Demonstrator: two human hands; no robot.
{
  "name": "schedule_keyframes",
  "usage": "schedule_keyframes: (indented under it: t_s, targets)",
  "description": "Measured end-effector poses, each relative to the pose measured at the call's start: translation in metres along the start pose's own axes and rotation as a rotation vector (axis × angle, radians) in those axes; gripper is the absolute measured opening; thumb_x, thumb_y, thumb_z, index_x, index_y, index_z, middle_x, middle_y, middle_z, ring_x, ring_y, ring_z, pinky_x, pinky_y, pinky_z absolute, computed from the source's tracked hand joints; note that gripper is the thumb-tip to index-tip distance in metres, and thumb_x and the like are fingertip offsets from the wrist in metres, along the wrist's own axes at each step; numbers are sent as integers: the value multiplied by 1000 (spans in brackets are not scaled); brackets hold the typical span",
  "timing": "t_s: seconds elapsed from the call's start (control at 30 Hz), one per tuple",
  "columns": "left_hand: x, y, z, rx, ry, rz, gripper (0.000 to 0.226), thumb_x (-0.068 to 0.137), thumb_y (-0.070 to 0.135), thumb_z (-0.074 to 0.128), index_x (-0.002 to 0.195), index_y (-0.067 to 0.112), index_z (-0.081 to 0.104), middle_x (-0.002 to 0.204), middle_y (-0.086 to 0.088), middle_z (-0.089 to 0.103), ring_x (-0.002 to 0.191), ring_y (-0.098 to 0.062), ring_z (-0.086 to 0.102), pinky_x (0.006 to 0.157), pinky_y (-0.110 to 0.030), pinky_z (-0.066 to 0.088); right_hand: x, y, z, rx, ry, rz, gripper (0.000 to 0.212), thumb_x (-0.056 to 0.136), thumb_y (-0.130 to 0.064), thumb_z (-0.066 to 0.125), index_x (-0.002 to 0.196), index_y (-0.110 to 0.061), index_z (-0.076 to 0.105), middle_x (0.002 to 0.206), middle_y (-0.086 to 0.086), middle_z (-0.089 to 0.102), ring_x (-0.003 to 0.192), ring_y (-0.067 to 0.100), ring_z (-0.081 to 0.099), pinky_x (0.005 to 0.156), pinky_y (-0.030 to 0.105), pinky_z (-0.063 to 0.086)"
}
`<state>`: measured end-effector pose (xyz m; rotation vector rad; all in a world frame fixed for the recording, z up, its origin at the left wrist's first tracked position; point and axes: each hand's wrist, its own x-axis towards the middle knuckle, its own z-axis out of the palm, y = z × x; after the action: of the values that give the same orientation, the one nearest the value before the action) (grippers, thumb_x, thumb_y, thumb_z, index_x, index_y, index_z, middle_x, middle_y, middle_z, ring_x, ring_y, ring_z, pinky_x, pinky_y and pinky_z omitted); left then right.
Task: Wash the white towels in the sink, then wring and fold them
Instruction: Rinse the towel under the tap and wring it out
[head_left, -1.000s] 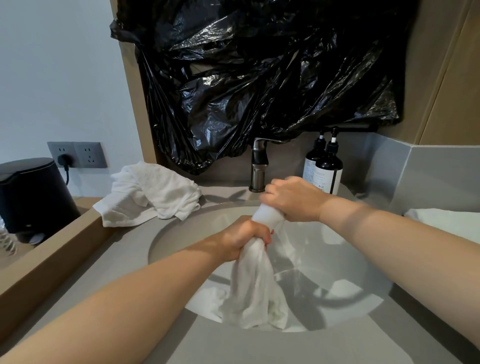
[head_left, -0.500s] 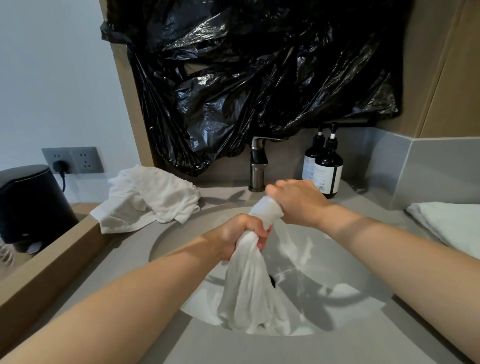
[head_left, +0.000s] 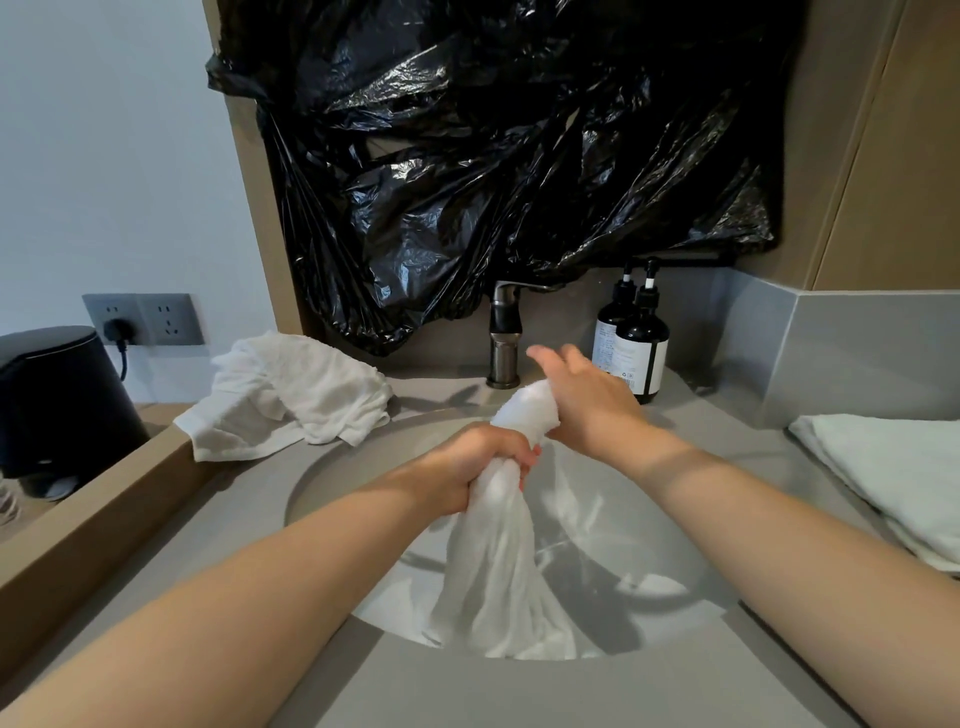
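A wet white towel (head_left: 498, 561) hangs twisted over the round grey sink (head_left: 332, 467), its lower end bunched at the front of the basin. My left hand (head_left: 478, 467) is clenched around the towel's middle. My right hand (head_left: 587, 400) rests against the towel's rolled top end with the fingers spread apart, the palm still touching the cloth. A second white towel (head_left: 296, 395) lies crumpled on the counter at the back left of the sink. A third one (head_left: 893, 478), folded, lies on the counter at the right.
A dark faucet (head_left: 504, 338) stands behind the sink, two dark pump bottles (head_left: 639, 343) to its right. A black plastic bag (head_left: 493, 166) covers the wall above. A black kettle (head_left: 57, 405) and a wall socket (head_left: 143, 319) are at the left, beyond a wooden ledge (head_left: 88, 525).
My right hand has loosened from a closed grip on the towel's top end, and its fingers now spread. My left hand keeps its grip. The view has shifted slightly.
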<state>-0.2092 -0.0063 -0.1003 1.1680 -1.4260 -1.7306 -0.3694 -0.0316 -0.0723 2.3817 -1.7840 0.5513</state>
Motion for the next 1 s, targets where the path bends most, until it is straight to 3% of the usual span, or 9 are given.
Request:
schedule_keyframes:
  t_s: [0.07,0.17,0.23,0.37,0.5,0.6,0.73,0.83,1.0]
  targets:
    - [-3,5,1,-14,35,37,19,66,6,64,85,5,62,58,-3,55,48,-14,51,52,-23,44,1,6,2,300,-9,118,82,79,-18,73,145,-30,26,128,-2,41,104,24,54,74,37,49]
    - [-8,21,-4,-110,60,175,29,58,6,60,87,4,61,57,-5,55,47,-15,53,52,-23,45,1,28,-1,1072,-278,299,60,83,-6,68,137,-17,43,113,7,62,96,25,64,83,43,57]
    - [-12,38,-6,-167,23,276,32,60,5,58,91,5,58,58,-6,54,50,-17,54,54,-24,45,-2,37,5,1449,-475,400,42,87,-22,63,126,-8,57,110,12,68,100,24,65,90,41,51]
    - [-16,69,4,-355,-93,428,31,62,5,54,93,7,56,61,-3,52,56,-17,53,61,-29,44,-5,20,24,1606,-593,438,67,91,-65,32,112,-11,66,106,8,70,106,25,61,96,40,39]
    - [-11,92,13,-526,-185,520,40,52,5,60,91,10,56,64,-2,52,58,-16,54,65,-30,45,-11,6,16,1807,-819,298,67,90,-58,47,120,-1,66,124,32,58,121,44,53,111,54,33]
    - [-5,92,11,-625,-126,536,24,68,6,56,92,8,59,70,-4,59,64,-18,62,70,-34,51,-22,8,11,1936,-999,108,83,87,-72,39,128,-3,61,127,32,56,124,49,48,107,57,35]
    - [0,75,-1,-696,-38,558,26,74,4,58,99,8,65,84,-8,71,86,-24,73,83,-41,55,-19,9,17,1808,-1026,-55,114,62,-78,62,148,-9,33,133,26,53,114,33,60,89,37,51]
    - [2,69,-12,-590,84,497,22,81,3,63,101,12,64,69,-2,66,73,-17,70,71,-35,56,-19,9,10,1569,-939,0,122,52,-65,82,147,-8,30,121,13,62,100,22,66,84,33,53]
    - [20,53,-27,-571,418,372,6,86,7,67,86,8,61,58,-1,56,51,-12,56,53,-27,50,-23,-18,2,996,-452,52,39,74,-24,81,110,-25,67,95,-2,74,84,11,70,77,26,55]
